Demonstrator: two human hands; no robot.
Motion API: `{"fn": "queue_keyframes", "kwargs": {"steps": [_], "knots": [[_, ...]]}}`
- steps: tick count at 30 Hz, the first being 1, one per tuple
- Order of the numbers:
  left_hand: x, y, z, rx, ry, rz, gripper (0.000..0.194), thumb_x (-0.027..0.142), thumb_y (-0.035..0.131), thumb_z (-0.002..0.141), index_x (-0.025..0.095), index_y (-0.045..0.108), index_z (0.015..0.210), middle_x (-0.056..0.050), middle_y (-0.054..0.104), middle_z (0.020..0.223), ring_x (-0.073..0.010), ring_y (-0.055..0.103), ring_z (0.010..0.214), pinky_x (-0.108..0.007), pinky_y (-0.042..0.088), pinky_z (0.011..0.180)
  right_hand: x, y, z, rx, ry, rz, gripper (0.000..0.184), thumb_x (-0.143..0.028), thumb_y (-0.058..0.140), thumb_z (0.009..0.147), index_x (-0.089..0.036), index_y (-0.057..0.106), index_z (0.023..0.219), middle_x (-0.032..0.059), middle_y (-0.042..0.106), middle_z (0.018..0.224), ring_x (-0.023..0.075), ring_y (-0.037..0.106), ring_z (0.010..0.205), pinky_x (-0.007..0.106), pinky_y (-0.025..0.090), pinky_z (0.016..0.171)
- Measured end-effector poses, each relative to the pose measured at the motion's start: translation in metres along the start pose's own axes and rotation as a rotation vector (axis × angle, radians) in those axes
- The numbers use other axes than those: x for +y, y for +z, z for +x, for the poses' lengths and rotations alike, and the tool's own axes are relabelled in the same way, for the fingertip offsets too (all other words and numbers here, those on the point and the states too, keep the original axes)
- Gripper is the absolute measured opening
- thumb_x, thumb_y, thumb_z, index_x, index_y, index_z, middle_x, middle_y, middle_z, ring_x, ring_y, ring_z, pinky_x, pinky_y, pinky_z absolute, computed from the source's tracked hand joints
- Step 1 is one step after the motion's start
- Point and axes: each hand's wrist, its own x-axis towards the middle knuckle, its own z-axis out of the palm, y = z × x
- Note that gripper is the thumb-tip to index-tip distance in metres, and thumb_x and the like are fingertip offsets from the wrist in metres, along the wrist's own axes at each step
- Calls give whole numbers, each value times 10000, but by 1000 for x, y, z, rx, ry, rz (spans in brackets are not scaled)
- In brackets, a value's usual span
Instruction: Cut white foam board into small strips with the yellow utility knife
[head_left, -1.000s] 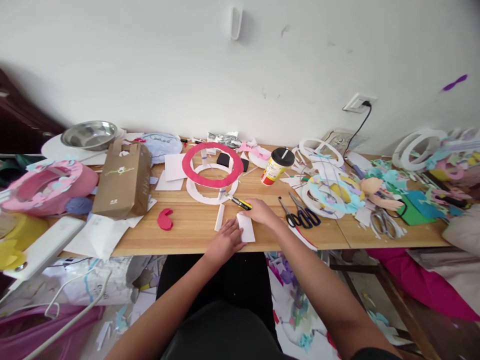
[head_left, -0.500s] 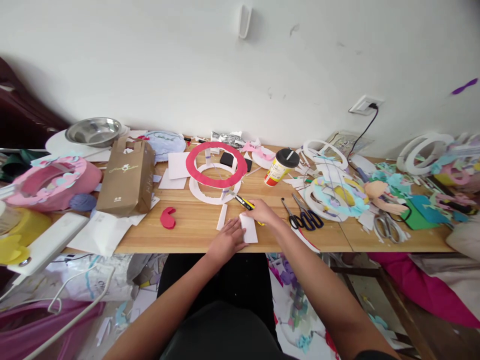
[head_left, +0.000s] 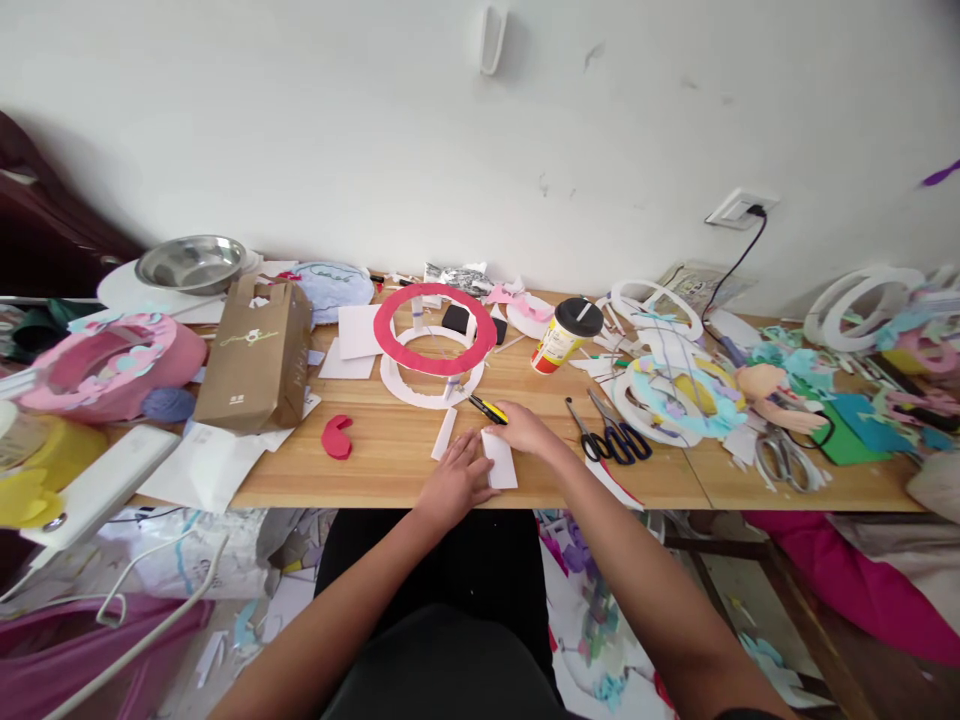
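My right hand is closed around a yellow and black utility knife, which points up and left. It is at the top of a small white board piece near the table's front edge. My left hand lies over the left side of that piece, fingers stretched out flat. Just above its fingertips is a narrow white strip. Behind the hands stands a ring frame: a red ring raised on short white posts over a white ring.
Scissors and a lidded paper cup are to the right. A red curved piece, a brown paper bag and a metal bowl are on the left. Decorated rings and paper scraps crowd the right end.
The knife has turned slightly in my right hand, and its metal tip no longer shows clearly. My left hand stays on the white piece. The view has shifted a little.
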Motion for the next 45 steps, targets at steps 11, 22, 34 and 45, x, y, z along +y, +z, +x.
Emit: {"fn": "queue_keyframes", "kwargs": {"steps": [11,22,34,45], "knots": [[1,-3,2,-18,-2,5,426,413,756,759,218,636,1118,-148,487,1447,-324,353,1417,-539,369,1132,3,1,3,-19,-35,35,282,-189,720,730,-195,690,1011,51,728,982,206,658,833,270,472,728],[-3,1,1,-36,22,17,419,396,738,783,210,618,1139,-142,487,1454,-314,358,1417,-515,353,1144,3,3,4,-25,-8,-17,263,-202,714,754,-189,655,1010,74,708,1051,214,648,892,268,461,748],[0,2,2,-24,9,24,388,407,697,811,199,621,1129,-138,511,1437,-294,375,1410,-477,312,1174,0,6,1,-11,10,-12,337,-215,708,762,-181,637,1090,99,691,1116,242,645,973,317,476,833],[3,-1,-1,43,-88,-91,821,357,747,763,206,296,1433,-180,485,1440,-301,444,1364,-469,449,1068,14,0,0,-24,-72,113,258,-177,668,767,-185,653,1024,51,704,1003,192,640,859,297,489,776]]}}
